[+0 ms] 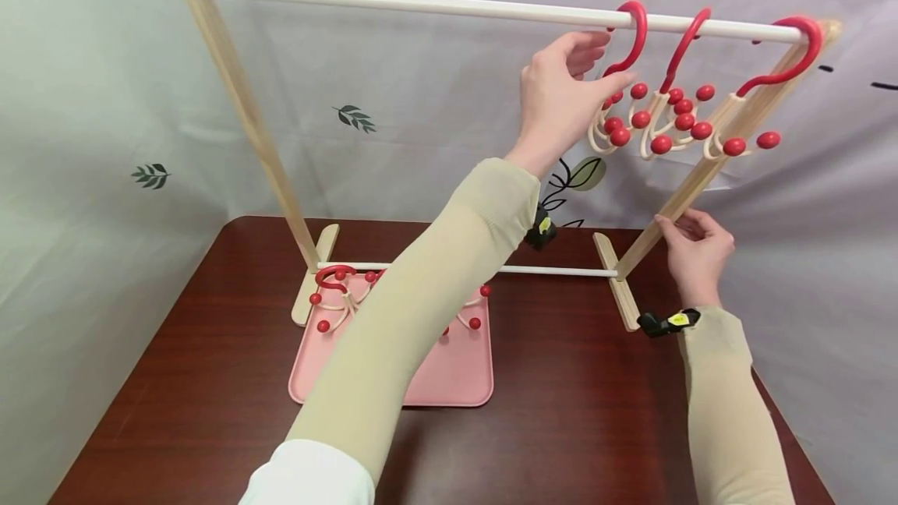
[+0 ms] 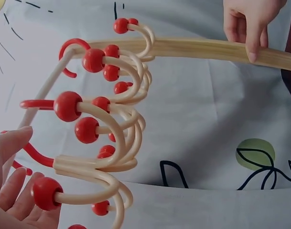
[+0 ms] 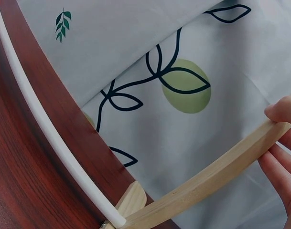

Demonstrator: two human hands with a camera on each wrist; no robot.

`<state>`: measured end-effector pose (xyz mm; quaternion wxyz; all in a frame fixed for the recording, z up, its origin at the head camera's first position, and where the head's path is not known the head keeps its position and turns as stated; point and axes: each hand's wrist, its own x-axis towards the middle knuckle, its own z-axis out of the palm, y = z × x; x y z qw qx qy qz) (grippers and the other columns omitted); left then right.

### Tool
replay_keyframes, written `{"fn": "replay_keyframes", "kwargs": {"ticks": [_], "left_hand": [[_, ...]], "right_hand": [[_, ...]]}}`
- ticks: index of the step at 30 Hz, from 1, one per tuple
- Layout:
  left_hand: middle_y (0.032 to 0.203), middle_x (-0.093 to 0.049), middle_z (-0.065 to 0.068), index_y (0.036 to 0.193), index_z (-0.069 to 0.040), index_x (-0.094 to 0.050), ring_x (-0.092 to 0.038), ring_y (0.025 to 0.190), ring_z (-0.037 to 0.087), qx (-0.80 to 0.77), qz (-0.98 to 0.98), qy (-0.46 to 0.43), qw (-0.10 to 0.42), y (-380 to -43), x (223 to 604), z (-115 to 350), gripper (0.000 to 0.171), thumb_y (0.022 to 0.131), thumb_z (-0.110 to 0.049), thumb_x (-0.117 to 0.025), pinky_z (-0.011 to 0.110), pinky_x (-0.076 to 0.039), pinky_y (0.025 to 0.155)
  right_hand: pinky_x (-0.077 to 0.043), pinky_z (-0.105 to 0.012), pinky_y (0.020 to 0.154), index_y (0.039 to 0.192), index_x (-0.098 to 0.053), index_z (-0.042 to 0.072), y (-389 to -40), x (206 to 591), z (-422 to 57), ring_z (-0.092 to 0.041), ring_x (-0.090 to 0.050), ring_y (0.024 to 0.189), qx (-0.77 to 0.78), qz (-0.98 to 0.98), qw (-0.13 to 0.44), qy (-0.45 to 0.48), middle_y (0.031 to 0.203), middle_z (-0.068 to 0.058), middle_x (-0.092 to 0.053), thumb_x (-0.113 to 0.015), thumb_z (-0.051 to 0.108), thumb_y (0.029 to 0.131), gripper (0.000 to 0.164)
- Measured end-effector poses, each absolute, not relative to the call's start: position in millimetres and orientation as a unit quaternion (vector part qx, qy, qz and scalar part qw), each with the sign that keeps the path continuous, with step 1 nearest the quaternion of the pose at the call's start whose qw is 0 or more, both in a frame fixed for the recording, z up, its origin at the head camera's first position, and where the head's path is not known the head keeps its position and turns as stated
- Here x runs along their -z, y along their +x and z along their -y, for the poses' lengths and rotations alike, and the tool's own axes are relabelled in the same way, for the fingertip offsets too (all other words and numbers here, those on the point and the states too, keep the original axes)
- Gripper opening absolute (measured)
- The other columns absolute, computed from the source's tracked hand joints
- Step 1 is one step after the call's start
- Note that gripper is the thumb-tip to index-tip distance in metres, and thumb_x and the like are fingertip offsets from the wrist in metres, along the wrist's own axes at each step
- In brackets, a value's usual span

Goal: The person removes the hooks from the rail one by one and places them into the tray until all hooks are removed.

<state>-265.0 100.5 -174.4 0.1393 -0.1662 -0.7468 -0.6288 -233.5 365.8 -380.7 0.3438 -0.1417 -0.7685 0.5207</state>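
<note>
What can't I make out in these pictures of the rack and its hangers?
Head view: parts of the hangers on the pink tray; the left sleeve covers them, so no sure count.
Left wrist view: part of the nearest hanger, cut off by the bottom edge.
Right wrist view: the upper end of the wooden post, beyond the right edge.

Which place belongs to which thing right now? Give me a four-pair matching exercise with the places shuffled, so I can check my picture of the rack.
Things
1. left hand
2. right hand
3. pink tray
4. rightmost red hook

Places
A. gripping the right wooden upright
B. hung over the top white rod
C. beside the leftmost hanging hook
D. on the table

Pairs: 1-C, 2-A, 3-D, 4-B
</note>
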Motion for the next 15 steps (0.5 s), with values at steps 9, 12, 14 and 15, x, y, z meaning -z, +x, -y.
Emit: {"fn": "replay_keyframes", "kwargs": {"ticks": [9,12,14,15], "left_hand": [[0.119,-0.068,-0.012,0.128,-0.023,-0.069,-0.059,0.107,-0.007,0.613,0.764,-0.147,0.138,-271.7,177.0,-104.6,0.048,0.084,-0.031,-0.087,0.007,-0.043,0.087],[0.118,-0.069,-0.011,0.127,-0.022,-0.070,-0.060,0.106,-0.006,0.615,0.761,-0.144,0.144,-273.9,176.6,-105.0,0.046,0.084,-0.029,-0.087,0.004,-0.042,0.087],[0.118,-0.069,-0.011,0.126,-0.021,-0.070,-0.060,0.106,-0.006,0.617,0.759,-0.145,0.148,-274.5,177.2,-104.3,0.045,0.085,-0.027,-0.086,0.004,-0.043,0.086],[0.118,-0.069,-0.010,0.126,-0.020,-0.070,-0.060,0.105,-0.006,0.618,0.757,-0.146,0.151,-274.8,177.3,-103.9,0.044,0.085,-0.026,-0.086,0.004,-0.043,0.086]], "right_hand": [[-0.053,-0.013,0.074,0.111,-0.076,0.004,-234.0,381.1,-366.0,-0.001,-0.068,0.084,-0.524,0.765,0.346,-0.140,0.086,0.015,-0.071,-0.086,0.017,0.084,0.032],[-0.053,-0.013,0.074,0.111,-0.077,0.004,-234.9,381.7,-366.4,-0.001,-0.068,0.083,-0.522,0.766,0.348,-0.141,0.086,0.015,-0.071,-0.086,0.018,0.084,0.032],[-0.053,-0.013,0.073,0.111,-0.077,0.005,-235.1,381.6,-366.5,-0.001,-0.068,0.083,-0.519,0.768,0.347,-0.142,0.086,0.015,-0.071,-0.086,0.019,0.084,0.032],[-0.053,-0.013,0.074,0.111,-0.077,0.005,-235.2,381.5,-366.6,-0.001,-0.068,0.083,-0.519,0.768,0.347,-0.142,0.086,0.015,-0.071,-0.086,0.019,0.084,0.032]]}}
